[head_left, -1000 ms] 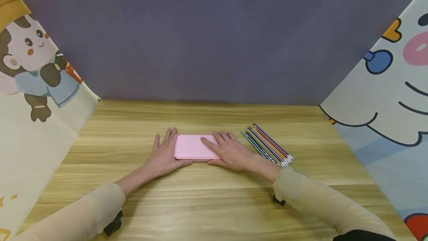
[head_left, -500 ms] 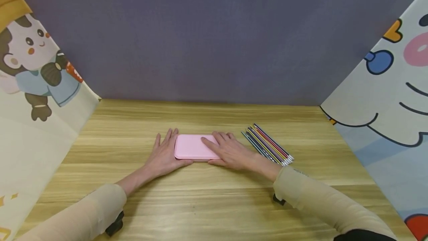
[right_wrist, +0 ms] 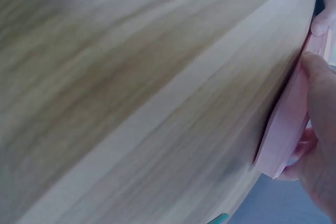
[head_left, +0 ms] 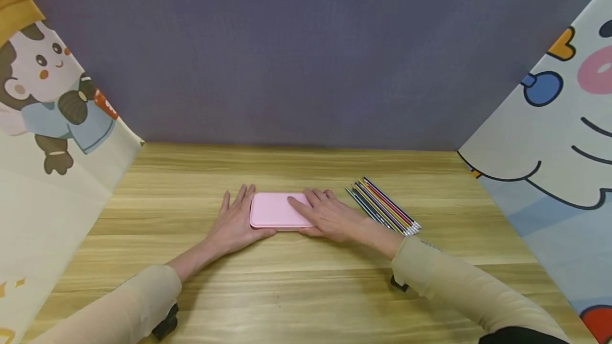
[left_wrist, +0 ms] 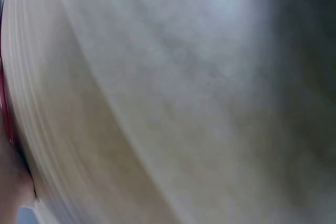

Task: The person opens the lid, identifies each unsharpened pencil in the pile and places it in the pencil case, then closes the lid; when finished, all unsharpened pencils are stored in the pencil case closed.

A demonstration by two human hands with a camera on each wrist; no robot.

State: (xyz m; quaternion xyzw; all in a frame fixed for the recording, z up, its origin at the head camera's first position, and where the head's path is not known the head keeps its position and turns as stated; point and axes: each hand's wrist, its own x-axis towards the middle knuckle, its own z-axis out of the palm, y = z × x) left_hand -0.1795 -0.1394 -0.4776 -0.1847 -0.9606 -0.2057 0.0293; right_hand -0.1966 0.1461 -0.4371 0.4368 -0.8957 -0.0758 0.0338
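A pink pencil case (head_left: 277, 210) with rounded corners lies closed and flat on the wooden table. My left hand (head_left: 234, 225) rests at its left end, fingers straight and spread, the thumb along the front edge. My right hand (head_left: 332, 218) holds the right end, with a finger across the lid and the thumb at the front side. In the right wrist view, that hand (right_wrist: 321, 124) has its thumb on the near side of the case (right_wrist: 286, 127) and fingertips showing around its end. Only a little of my left hand (left_wrist: 13, 179) appears in the left wrist view.
Several pencils (head_left: 382, 206) lie side by side on the table (head_left: 287, 291), just right of my right hand, white ends toward me. A grey-purple panel (head_left: 306, 57) stands behind the table. Cartoon-printed panels flank it at left (head_left: 71, 190) and right (head_left: 516, 137).
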